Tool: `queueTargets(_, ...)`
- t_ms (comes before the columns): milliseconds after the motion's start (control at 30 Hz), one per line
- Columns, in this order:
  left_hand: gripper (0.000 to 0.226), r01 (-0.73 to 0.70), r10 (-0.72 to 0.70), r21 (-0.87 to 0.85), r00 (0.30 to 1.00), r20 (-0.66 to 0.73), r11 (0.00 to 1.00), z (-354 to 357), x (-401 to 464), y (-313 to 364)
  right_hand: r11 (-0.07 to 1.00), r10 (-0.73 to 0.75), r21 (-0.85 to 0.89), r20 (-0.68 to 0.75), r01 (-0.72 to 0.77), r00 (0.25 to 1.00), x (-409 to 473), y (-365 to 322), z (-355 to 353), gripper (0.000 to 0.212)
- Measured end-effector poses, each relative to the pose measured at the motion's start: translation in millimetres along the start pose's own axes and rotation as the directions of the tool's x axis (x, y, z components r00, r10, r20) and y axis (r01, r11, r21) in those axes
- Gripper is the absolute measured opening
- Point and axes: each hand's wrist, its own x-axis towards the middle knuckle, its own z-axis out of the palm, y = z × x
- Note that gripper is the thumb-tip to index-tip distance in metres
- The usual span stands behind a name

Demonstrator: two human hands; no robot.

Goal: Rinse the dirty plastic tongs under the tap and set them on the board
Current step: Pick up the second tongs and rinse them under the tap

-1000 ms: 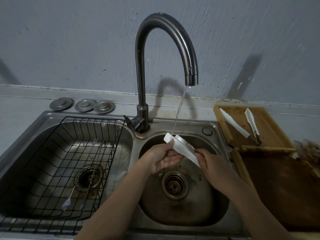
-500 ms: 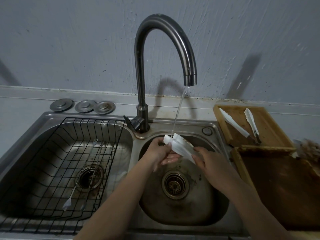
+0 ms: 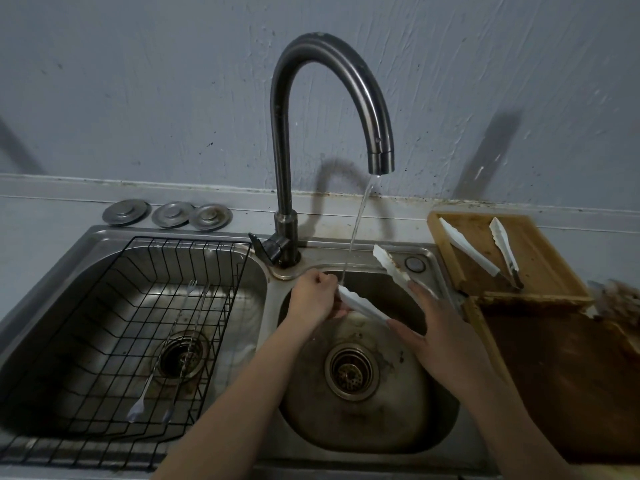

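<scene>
White plastic tongs [image 3: 362, 304] are spread open over the right sink basin. My right hand [image 3: 438, 332] holds them at the hinge end, fingers between the two arms. Brown dirt shows on the upper arm [image 3: 391, 266]. My left hand [image 3: 313, 296] pinches the tip of the lower arm, where the thin stream from the curved tap [image 3: 381, 157] lands. A wooden board [image 3: 530, 252] at the right holds another pair of white tongs [image 3: 467, 249], spread open.
The left basin holds a black wire rack [image 3: 138, 327] with metal tongs [image 3: 166, 355] in it. Three metal drain plugs [image 3: 169, 213] lie behind the sink. A darker wooden tray [image 3: 561, 372] sits in front of the board. The drain [image 3: 351, 372] is below my hands.
The tongs, held closed under the stream before, have sprung open. My right hand spread its fingers between the arms, and my left hand now grips the lower tip.
</scene>
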Motion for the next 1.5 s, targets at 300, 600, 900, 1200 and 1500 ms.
queueTargets(300,0.030,0.088,-0.054,-0.562,0.996,0.076,0.822,4,0,1,0.998,-0.023,0.054,-0.135,0.030,0.991,10,-15,6,0.085)
queueTargets(600,0.020,-0.029,0.010,-0.409,0.999,-0.049,0.912,13,-3,-1,0.990,0.138,0.042,-0.142,-0.133,0.980,6,-16,9,0.038)
queueTargets(900,0.040,0.049,-0.061,-0.530,0.998,-0.005,0.846,32,-13,-6,0.977,0.214,0.045,-0.177,-0.209,0.961,3,-11,0,0.038)
queueTargets(1200,0.030,-0.194,0.169,-0.318,0.980,-0.106,0.928,20,-9,15,0.965,0.209,0.180,-0.091,-0.191,0.974,5,-19,13,0.022)
queueTargets(1500,0.025,-0.316,0.304,-0.195,0.949,-0.090,0.929,17,-8,20,0.911,0.211,0.360,0.014,-0.202,0.977,7,-20,27,0.032)
